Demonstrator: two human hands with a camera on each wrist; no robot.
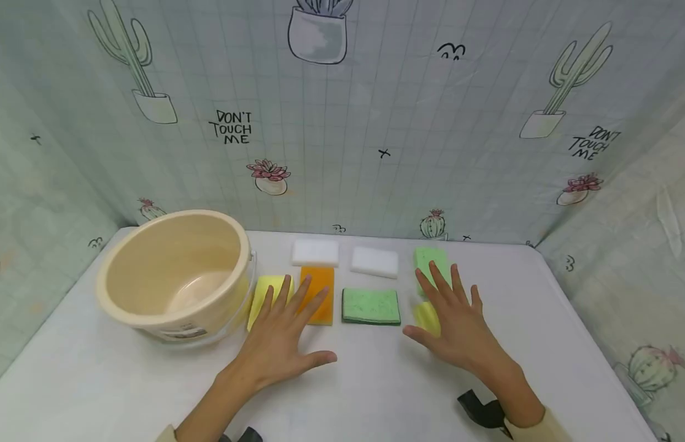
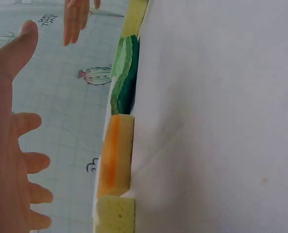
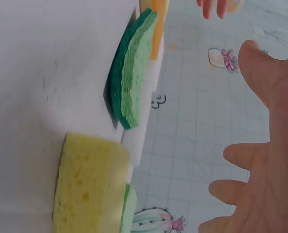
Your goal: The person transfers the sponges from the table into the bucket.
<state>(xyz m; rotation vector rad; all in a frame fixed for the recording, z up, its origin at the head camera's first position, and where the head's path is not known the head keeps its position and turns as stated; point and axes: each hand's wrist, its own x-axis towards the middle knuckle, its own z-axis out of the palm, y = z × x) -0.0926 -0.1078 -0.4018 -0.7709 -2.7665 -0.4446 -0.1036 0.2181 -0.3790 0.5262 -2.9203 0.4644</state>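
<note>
Both hands hover over a white table with fingers spread, holding nothing. The left hand [image 1: 282, 344] overlaps a yellow sponge [image 1: 263, 291] and an orange sponge [image 1: 324, 294] in the head view. Between the hands lies a light green sponge with a dark green layer [image 1: 371, 306], seen edge-on in the right wrist view. The right hand [image 1: 458, 322] partly hides a second yellow sponge [image 1: 427, 318] and a pale green sponge [image 1: 431, 261] behind it. Two white sponges, one at left [image 1: 315, 252] and one at right [image 1: 374, 261], lie in the back row.
A cream bucket [image 1: 241, 245] with a wire handle stands at the table's left, beside the yellow sponge. A cactus-printed cloth [image 1: 375, 123] hangs behind and along the sides. Black straps [image 1: 483, 412] show near the wrists. White tabletop [image 1: 541, 325] extends right of the sponges.
</note>
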